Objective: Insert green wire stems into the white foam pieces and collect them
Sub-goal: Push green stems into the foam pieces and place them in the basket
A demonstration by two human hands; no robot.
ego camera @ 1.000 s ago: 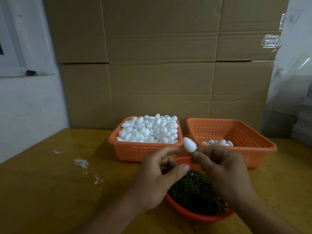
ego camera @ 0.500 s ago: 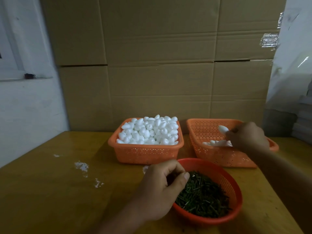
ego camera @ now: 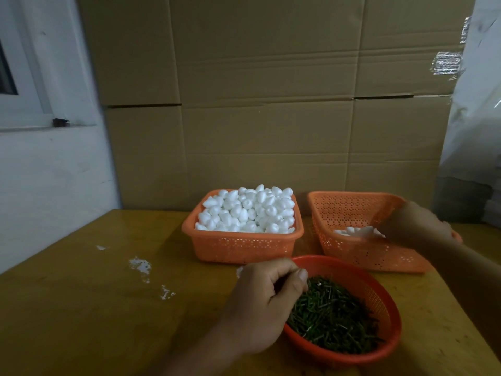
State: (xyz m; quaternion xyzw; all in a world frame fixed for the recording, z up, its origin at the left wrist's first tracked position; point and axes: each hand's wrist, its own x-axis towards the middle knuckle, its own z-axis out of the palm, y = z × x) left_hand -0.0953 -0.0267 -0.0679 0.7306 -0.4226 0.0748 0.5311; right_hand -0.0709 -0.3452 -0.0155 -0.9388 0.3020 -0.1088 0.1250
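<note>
White foam pieces (ego camera: 248, 210) heap one square orange basket (ego camera: 241, 246); few lie in its neighbour (ego camera: 349, 210).
Green wire stems (ego camera: 333, 318) fill the round basket (ego camera: 385, 302) near the tabletop's (ego camera: 81, 308) front edge; left hand (ego camera: 260, 302) curls over them, right hand's (ego camera: 417, 226) grip cannot be told.

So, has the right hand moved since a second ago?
Yes. The right hand has gone from above the red bowl of stems, right and away, to the right orange basket.

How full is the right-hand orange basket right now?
Nearly empty. The right basket shows mostly bare perforated wall, with only a few white foam pieces low inside, beside the right hand.
</note>
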